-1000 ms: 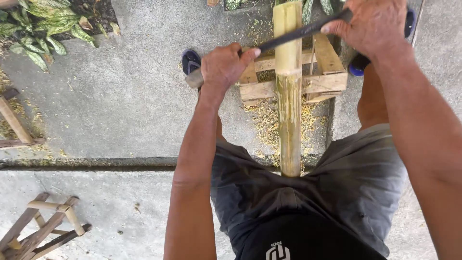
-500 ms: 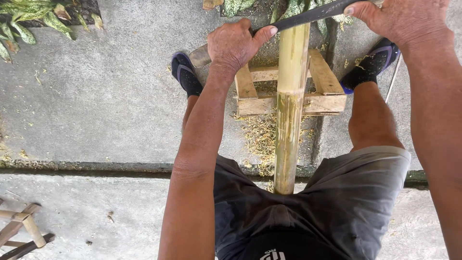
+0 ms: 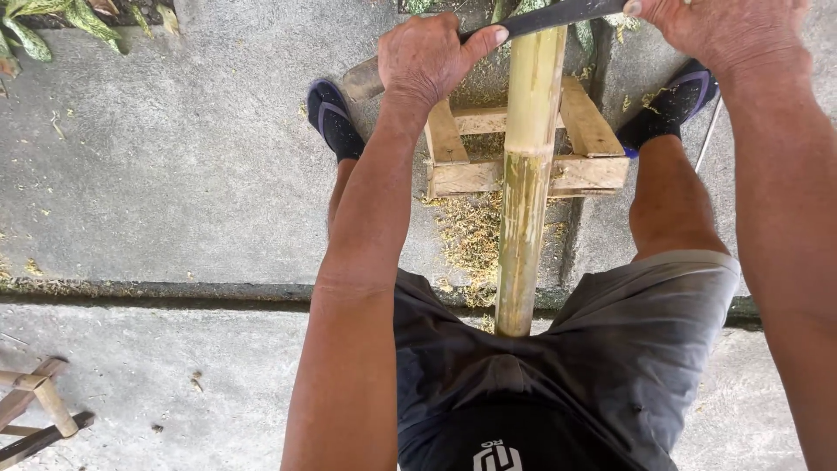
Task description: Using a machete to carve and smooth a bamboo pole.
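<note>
Left grip (image 3: 427, 57) presses dark blade (image 3: 558, 15) across yellow-green bamboo pole (image 3: 526, 174).

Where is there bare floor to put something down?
Bare concrete lies left of the left foot, between the leaves and the floor seam. It is crowded around the bamboo pole, wooden stand, shavings and both hands on the blade.

No packages, signs or screens out here.

The only mark of the kind is a small white printed logo (image 3: 493, 457) on the dark waistband of the person's shorts, at the bottom centre of the frame; its lower part is cut off by the edge.
</note>
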